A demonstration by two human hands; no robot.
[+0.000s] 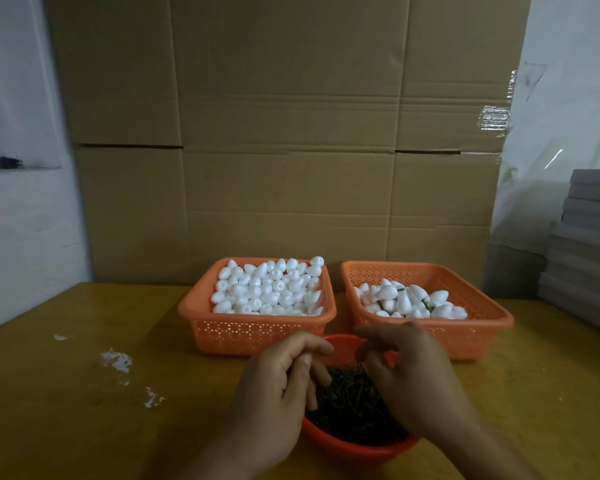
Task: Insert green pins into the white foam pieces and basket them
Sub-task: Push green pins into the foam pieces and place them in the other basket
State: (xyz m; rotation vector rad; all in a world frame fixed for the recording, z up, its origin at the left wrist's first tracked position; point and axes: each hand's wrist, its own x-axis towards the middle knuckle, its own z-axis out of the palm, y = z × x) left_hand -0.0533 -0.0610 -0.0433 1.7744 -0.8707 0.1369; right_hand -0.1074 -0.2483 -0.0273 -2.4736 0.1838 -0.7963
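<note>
A round orange bowl (357, 448) full of dark green pins (352, 403) sits at the table's near edge. Both my hands hover over it. My left hand (278, 386) has its fingers curled down toward the pins, and whether it grips anything I cannot tell. My right hand (413, 375) is pinched at the fingertips just above the pins; what is in the pinch is hidden. Behind the bowl, the left orange basket (257, 330) is heaped with plain white foam pieces (271, 289). The right orange basket (471, 334) holds foam pieces with green pins (416, 301).
The yellow-brown table (84, 393) has white smears at the left. Tall cardboard boxes (284, 133) stand right behind the baskets. A stack of grey boards (586, 254) rises at the right edge of the table.
</note>
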